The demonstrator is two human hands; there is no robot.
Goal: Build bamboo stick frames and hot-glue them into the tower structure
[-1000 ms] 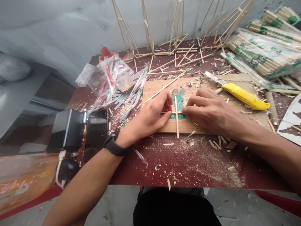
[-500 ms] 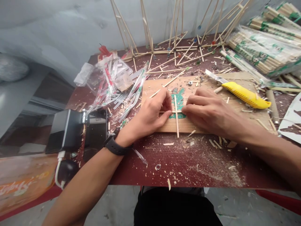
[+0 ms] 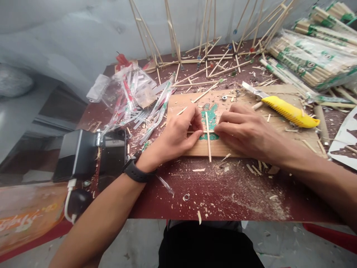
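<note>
Crossing at nearly right angles, the long stick and the crosswise stick form a plain cross over the brown board, nearer its left edge than its right. Pale and straight, the long stick points towards the person, its blunt near end jutting a little past the board's near edge. It seems to pass on top of the crosswise stick, which looks thinner (only short lengths of that one show between the fingers). Whether the two are fastened together, or touch the board, I cannot tell.

The left hand has thumb and forefinger pinched closed on the crosswise stick, left of the crossing. The right hand has its fingers drawn together on the same stick, on the other side.

Beneath the cross is a green rabbit-like figure, its ears towards the board's far edge. A yellow-handled knife lies towards the board's right edge, blade angled to the far edge. Wood shavings and a metal ring lie between the board and the near edge of the dark red table.
</note>
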